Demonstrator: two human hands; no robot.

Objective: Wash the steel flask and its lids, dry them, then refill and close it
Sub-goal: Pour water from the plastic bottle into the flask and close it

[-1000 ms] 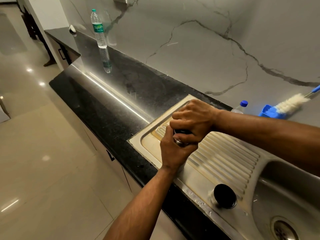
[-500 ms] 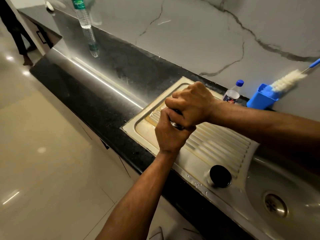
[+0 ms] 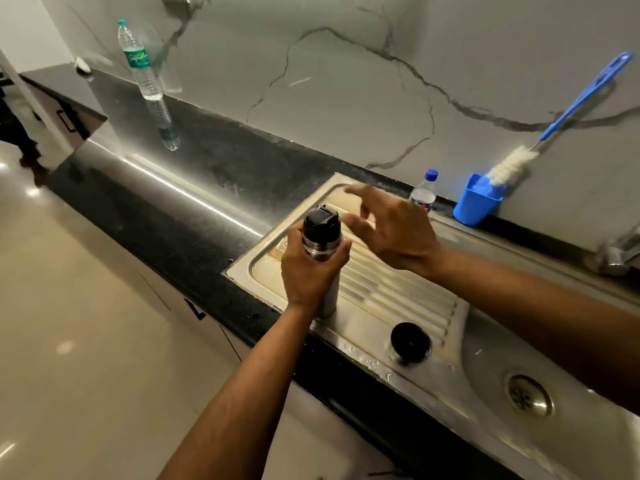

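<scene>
Two hands: left hand (image 3: 311, 271) wrapped round steel flask (image 3: 320, 251) upright on drainboard (image 3: 388, 292); right hand (image 3: 391, 230) spread, empty; likely heavy, slick, rigid; best gripped mid-body; outer lid (image 3: 410, 342) apart.

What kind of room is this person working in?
Most likely a home kitchen: a steel sink with a ribbed drainboard set into a black stone counter, and a bottle brush standing in a blue cup by the marble-look wall.
</scene>
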